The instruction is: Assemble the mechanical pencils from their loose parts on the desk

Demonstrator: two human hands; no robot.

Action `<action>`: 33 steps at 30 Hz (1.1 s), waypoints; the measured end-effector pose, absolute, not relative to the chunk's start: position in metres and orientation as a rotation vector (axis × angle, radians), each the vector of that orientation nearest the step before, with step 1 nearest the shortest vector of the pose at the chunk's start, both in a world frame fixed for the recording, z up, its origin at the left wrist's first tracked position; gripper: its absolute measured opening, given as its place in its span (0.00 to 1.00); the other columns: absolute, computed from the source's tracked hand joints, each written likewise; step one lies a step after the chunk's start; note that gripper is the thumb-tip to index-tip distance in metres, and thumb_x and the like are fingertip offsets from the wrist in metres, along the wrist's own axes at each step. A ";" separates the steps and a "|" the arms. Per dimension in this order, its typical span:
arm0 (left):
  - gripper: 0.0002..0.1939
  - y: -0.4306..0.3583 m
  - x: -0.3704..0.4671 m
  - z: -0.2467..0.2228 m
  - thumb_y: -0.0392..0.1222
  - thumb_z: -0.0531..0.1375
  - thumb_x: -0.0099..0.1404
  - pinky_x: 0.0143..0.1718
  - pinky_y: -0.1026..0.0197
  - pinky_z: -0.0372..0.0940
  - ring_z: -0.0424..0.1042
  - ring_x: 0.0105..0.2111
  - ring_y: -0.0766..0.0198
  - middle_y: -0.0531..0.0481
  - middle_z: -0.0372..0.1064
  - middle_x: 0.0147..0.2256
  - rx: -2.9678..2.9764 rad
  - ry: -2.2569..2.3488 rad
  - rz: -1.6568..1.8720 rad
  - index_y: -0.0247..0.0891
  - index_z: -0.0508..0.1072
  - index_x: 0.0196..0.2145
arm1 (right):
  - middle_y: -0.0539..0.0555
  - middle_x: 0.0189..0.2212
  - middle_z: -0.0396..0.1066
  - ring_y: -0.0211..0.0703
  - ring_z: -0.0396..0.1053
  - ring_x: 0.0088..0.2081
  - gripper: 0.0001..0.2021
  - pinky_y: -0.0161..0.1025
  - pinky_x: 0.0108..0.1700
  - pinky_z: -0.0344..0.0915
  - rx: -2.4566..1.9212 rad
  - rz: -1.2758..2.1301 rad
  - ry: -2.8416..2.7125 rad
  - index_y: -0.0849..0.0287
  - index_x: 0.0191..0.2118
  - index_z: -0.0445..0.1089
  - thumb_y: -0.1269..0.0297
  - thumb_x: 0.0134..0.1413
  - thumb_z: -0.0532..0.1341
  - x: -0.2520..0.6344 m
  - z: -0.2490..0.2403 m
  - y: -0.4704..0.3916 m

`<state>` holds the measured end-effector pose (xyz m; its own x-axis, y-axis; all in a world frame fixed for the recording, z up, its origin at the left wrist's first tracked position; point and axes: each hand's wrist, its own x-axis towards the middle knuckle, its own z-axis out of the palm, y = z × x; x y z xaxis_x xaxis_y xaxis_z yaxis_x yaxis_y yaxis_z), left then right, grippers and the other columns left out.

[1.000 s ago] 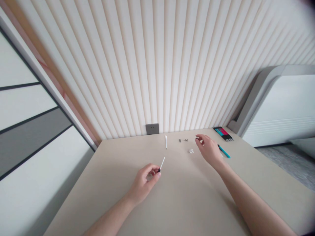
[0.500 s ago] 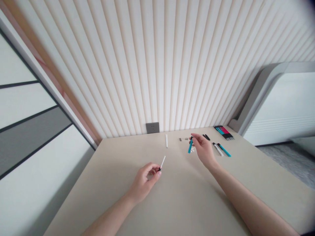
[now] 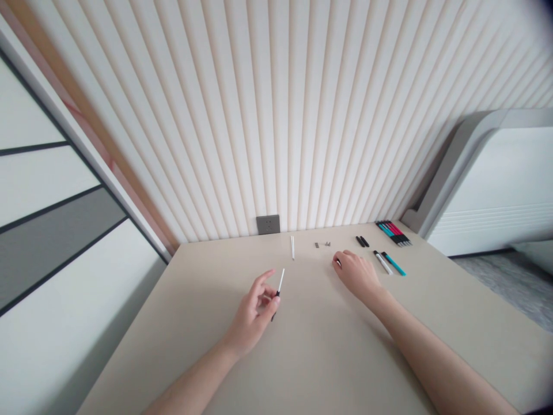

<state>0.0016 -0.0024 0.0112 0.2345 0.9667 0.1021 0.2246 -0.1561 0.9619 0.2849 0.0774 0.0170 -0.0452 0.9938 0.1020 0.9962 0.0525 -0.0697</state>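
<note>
1. The left hand [image 3: 253, 314] is raised above the counter [image 3: 302, 351], its thumb and some fingers pinching a slim black pen part [image 3: 275, 307]; the index finger is stretched out, free of it.
2. A thin white refill [image 3: 281, 280] sticks out of the upper end of that black part, tilted up and slightly to the right.
3. The right hand [image 3: 356, 275] is low over the counter, back of the hand up, fingers curled. A small dark spot shows at the fingertips, but whether they pinch anything cannot be told.
4. Just beyond the right hand lie small metal pieces [image 3: 327, 244], with a small grey piece [image 3: 317, 245] to their left.
5. Two white sticks [image 3: 292, 248] lie side by side farther left, near the wall.
6. To the right of the right hand are two short black pieces [image 3: 362, 241], a white pen body [image 3: 382, 263] and a teal pen body [image 3: 394, 264], the last two nearly parallel.
7. A row of teal and red pens [image 3: 393, 233] lies by the far right corner.
</note>
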 end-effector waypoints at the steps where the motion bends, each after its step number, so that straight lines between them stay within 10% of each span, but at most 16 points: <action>1: 0.26 -0.002 0.001 0.011 0.46 0.55 0.68 0.37 0.63 0.65 0.68 0.34 0.66 0.52 0.65 0.37 1.585 1.145 1.006 0.45 0.53 0.62 | 0.55 0.38 0.72 0.45 0.72 0.37 0.13 0.36 0.30 0.54 -2.100 -0.032 -2.196 0.56 0.39 0.72 0.61 0.65 0.50 0.284 0.018 0.077; 27: 0.17 0.001 0.001 0.011 0.46 0.49 0.72 0.42 0.59 0.66 0.70 0.36 0.62 0.47 0.69 0.36 1.813 1.118 0.995 0.39 0.71 0.50 | 0.58 0.39 0.73 0.46 0.72 0.35 0.13 0.37 0.33 0.57 -2.059 0.105 -2.186 0.59 0.36 0.72 0.64 0.64 0.51 0.279 0.023 0.073; 33: 0.16 0.000 0.003 0.016 0.45 0.50 0.72 0.39 0.61 0.65 0.69 0.35 0.62 0.47 0.69 0.36 1.855 1.132 0.987 0.39 0.73 0.48 | 0.52 0.32 0.73 0.41 0.68 0.32 0.13 0.36 0.34 0.60 -1.413 0.726 -1.792 0.56 0.35 0.71 0.54 0.61 0.55 0.242 0.023 0.056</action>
